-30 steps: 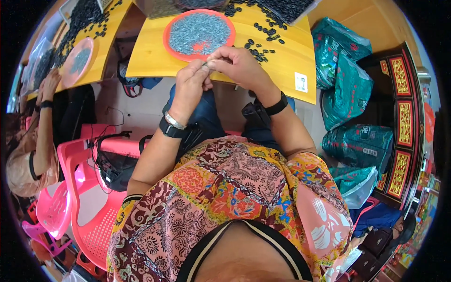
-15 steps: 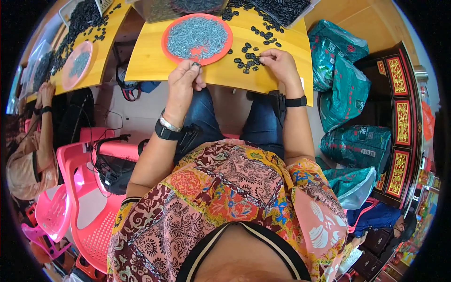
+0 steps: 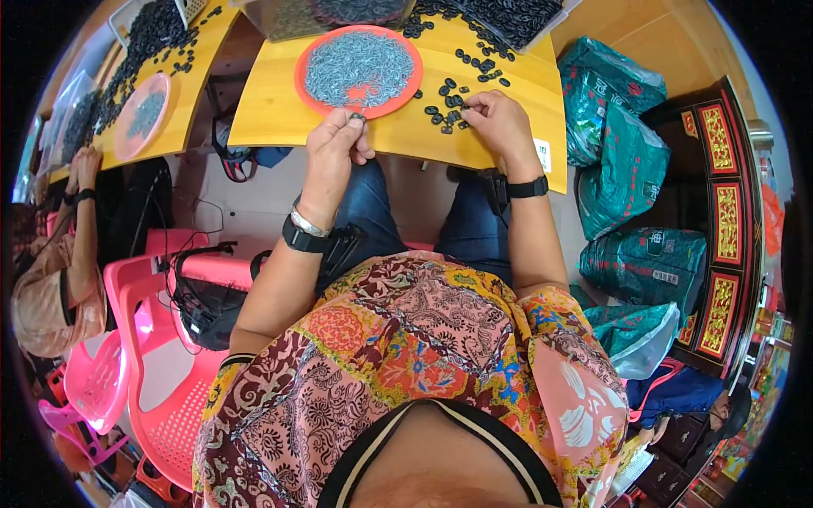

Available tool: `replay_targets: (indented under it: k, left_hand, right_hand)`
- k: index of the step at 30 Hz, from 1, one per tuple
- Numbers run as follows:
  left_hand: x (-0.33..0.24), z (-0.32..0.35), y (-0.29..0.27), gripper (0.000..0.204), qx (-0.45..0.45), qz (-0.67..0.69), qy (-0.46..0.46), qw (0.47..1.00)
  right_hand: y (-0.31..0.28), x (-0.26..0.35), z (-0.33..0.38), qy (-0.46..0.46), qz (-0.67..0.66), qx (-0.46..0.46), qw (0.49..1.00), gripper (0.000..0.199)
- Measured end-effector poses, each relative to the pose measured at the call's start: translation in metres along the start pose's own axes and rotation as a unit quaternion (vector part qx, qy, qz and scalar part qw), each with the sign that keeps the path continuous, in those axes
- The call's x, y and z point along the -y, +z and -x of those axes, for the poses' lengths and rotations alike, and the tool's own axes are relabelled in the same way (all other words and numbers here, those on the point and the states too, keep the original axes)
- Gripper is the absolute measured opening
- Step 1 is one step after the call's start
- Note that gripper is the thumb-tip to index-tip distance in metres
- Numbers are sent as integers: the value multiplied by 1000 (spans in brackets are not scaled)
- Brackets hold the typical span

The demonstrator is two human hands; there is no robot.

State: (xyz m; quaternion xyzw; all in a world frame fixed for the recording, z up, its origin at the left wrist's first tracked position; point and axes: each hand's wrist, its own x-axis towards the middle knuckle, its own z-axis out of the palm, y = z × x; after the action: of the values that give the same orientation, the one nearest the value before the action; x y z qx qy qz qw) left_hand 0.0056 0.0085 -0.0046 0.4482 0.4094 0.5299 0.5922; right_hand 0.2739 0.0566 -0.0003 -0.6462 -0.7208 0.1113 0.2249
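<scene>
My left hand [image 3: 333,142] is closed in a pinch over the near rim of a red round plate [image 3: 300,80]. A small black part [image 3: 358,117] is between its thumb and forefinger, and a thin metal piece seems to stick up from it. The plate holds a heap of small silvery screws [image 3: 360,66]. To the right, my right hand [image 3: 501,124] has thumb and forefinger drawn together at the edge of a loose group of small black oval parts [image 3: 445,90]. Its fingertips touch a black part there, partly hidden by the fingers.
Clear bins of black parts [image 3: 517,25] stand at the table's far side. On the left, another person's hands [image 3: 85,165] are by a second table with a pink plate [image 3: 123,140]. Green sacks [image 3: 622,161] line the right side. A pink chair [image 3: 169,406] is at left.
My right hand has shifted slightly left and down, its fingertips now against the black parts. The left hand keeps its pinch. The whole view has shifted a little.
</scene>
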Motion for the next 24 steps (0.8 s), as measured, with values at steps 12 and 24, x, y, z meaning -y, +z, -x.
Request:
replay_targets:
  k: [12, 24]
  left_hand:
    - [-2, 0, 1, 17, -6, -1, -8, 1000]
    - [-7, 4, 5, 15, -15, 16, -12, 1000]
  right_hand:
    - [4, 10, -5, -16, 32, 3, 999, 16]
    - [0, 28, -6, 52, -537, 108, 835, 16]
